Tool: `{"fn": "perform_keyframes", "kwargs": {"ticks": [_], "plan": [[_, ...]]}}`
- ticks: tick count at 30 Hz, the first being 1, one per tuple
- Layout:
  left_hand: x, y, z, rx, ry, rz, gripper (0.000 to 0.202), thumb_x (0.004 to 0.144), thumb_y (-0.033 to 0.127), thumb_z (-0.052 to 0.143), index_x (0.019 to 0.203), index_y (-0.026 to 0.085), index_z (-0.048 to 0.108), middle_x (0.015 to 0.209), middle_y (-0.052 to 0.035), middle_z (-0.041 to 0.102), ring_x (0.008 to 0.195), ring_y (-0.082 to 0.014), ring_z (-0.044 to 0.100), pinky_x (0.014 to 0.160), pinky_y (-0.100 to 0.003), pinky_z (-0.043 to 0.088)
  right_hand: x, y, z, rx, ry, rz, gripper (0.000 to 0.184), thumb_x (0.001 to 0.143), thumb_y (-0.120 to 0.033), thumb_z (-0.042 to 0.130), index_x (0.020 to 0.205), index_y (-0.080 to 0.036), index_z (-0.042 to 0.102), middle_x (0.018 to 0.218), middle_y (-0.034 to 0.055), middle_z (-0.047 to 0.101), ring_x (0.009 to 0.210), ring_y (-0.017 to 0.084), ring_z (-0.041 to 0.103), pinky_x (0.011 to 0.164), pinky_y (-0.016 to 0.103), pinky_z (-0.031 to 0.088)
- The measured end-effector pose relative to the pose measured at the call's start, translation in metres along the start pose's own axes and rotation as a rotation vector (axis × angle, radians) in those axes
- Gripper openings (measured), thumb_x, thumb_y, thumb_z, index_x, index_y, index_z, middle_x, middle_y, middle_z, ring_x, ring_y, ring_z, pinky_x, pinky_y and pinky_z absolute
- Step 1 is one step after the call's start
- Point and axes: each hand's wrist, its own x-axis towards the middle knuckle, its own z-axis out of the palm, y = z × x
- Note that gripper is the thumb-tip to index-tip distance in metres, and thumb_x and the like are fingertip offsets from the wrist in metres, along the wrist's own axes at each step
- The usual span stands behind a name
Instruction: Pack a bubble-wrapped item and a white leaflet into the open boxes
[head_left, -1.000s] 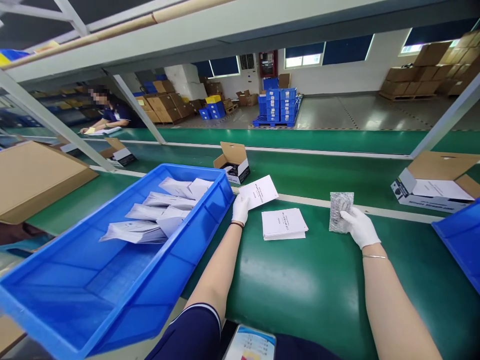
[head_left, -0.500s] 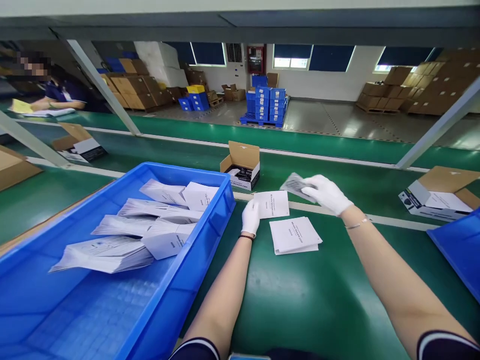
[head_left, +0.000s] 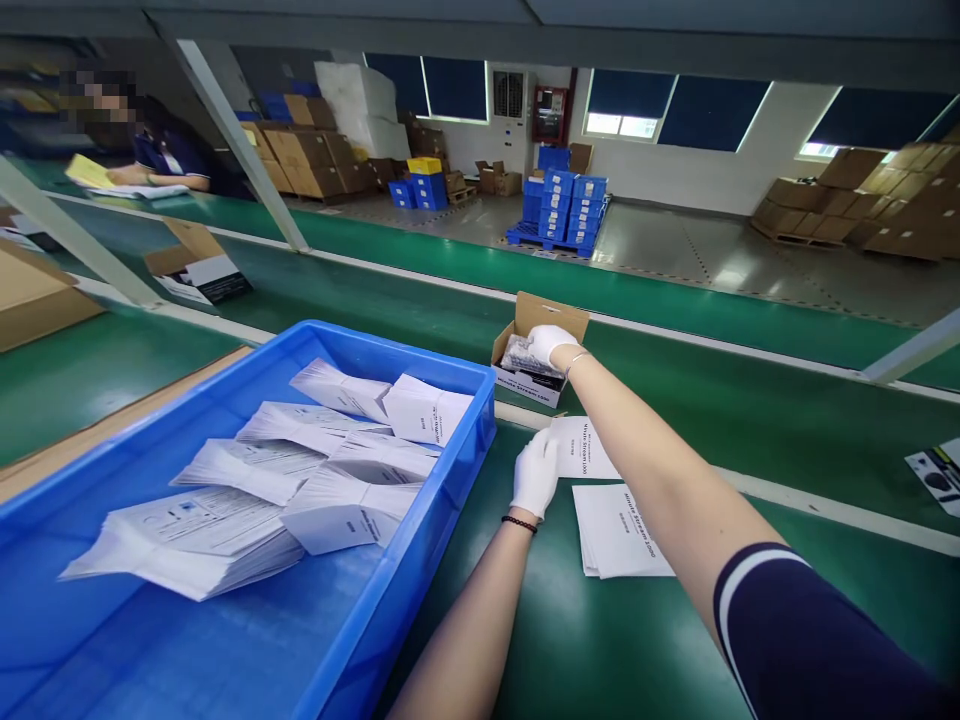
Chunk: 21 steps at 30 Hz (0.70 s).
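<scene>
My gloved right hand is inside the mouth of an open cardboard box, its fingers closed on a grey, clear-wrapped packet. The box has a printed white and black front and a raised brown lid. Nearer to me, my gloved left hand pinches the left edge of a printed white leaflet. Below that leaflet, a small stack of folded leaflets lies on the green belt, partly covered by my right forearm.
A big blue bin with several bundles of leaflets stands at left. Another open box sits on the belt farther left, and a printed box is at the right edge. Across the line a person handles papers.
My right hand has carried the wrapped packet left from above the belt into the open box. My left hand still holds the leaflet's edge. The view has shifted somewhat.
</scene>
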Motion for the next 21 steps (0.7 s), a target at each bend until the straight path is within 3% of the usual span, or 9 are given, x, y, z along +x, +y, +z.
{"fn": "perform_keyframes", "kwargs": {"ticks": [5, 10, 13, 16, 18, 19, 21], "plan": [[0.0, -0.003, 0.002, 0.005, 0.003, -0.027, 0.027, 0.087, 0.021, 0.055, 0.108, 0.019, 0.072, 0.114, -0.0119, 0.072, 0.111, -0.0308, 0.064, 0.102, -0.044, 0.047, 0.003, 0.019, 0.032, -0.024, -0.051, 0.093, 0.055, 0.091, -0.045, 0.057, 0.124, -0.002, 0.065, 0.121, 0.0293, 0.063, 0.11, 0.037, 0.063, 0.093, 0.048, 0.049], [0.002, -0.002, -0.001, -0.099, 0.055, -0.08, 0.028, 0.087, 0.021, 0.057, 0.111, 0.019, 0.071, 0.119, -0.0103, 0.071, 0.117, -0.0298, 0.062, 0.109, -0.042, 0.043, -0.006, 0.029, 0.031, 0.009, -0.142, 0.048, 0.045, 0.087, -0.04, 0.063, 0.117, -0.007, 0.07, 0.116, 0.0219, 0.068, 0.103, 0.033, 0.066, 0.089, 0.041, 0.05], [0.007, 0.001, -0.006, -0.183, 0.095, -0.086, 0.035, 0.087, 0.019, 0.056, 0.121, 0.018, 0.066, 0.128, -0.0091, 0.066, 0.123, -0.0276, 0.058, 0.112, -0.039, 0.04, -0.043, 0.031, 0.027, 0.051, -0.09, -0.041, 0.044, 0.096, -0.042, 0.049, 0.126, -0.014, 0.065, 0.126, 0.0167, 0.065, 0.111, 0.031, 0.061, 0.092, 0.039, 0.047], [0.013, 0.004, -0.01, -0.369, 0.107, -0.117, 0.043, 0.084, 0.019, 0.059, 0.126, 0.017, 0.062, 0.129, -0.0091, 0.065, 0.122, -0.0264, 0.059, 0.108, -0.037, 0.045, -0.105, 0.031, 0.033, 0.047, -0.018, -0.374, 0.046, 0.095, -0.049, 0.051, 0.131, -0.023, 0.061, 0.133, 0.0106, 0.06, 0.122, 0.031, 0.052, 0.101, 0.041, 0.04], [0.017, 0.006, -0.009, -0.587, 0.03, -0.187, 0.043, 0.082, 0.022, 0.06, 0.125, 0.016, 0.062, 0.126, -0.0108, 0.067, 0.115, -0.0255, 0.063, 0.098, -0.035, 0.052, -0.143, 0.031, 0.043, -0.022, 0.011, -0.556, 0.042, 0.096, -0.042, 0.051, 0.131, -0.022, 0.061, 0.133, 0.0105, 0.06, 0.125, 0.031, 0.049, 0.107, 0.044, 0.035], [0.018, 0.006, -0.009, -0.697, -0.014, -0.232, 0.043, 0.083, 0.024, 0.059, 0.125, 0.015, 0.061, 0.124, -0.0121, 0.067, 0.11, -0.0246, 0.065, 0.091, -0.034, 0.054, -0.157, 0.031, 0.047, -0.051, 0.019, -0.583, 0.039, 0.099, -0.036, 0.045, 0.131, -0.02, 0.061, 0.132, 0.0105, 0.061, 0.126, 0.029, 0.049, 0.109, 0.044, 0.033], [0.018, 0.007, -0.008, -0.845, -0.068, -0.326, 0.045, 0.088, 0.03, 0.055, 0.129, 0.013, 0.058, 0.123, -0.0149, 0.067, 0.098, -0.0217, 0.068, 0.081, -0.031, 0.056, -0.169, 0.035, 0.05, -0.069, 0.074, -0.498, 0.044, 0.104, -0.027, 0.028, 0.133, -0.018, 0.059, 0.136, 0.0095, 0.059, 0.129, 0.026, 0.047, 0.111, 0.041, 0.032]]}}
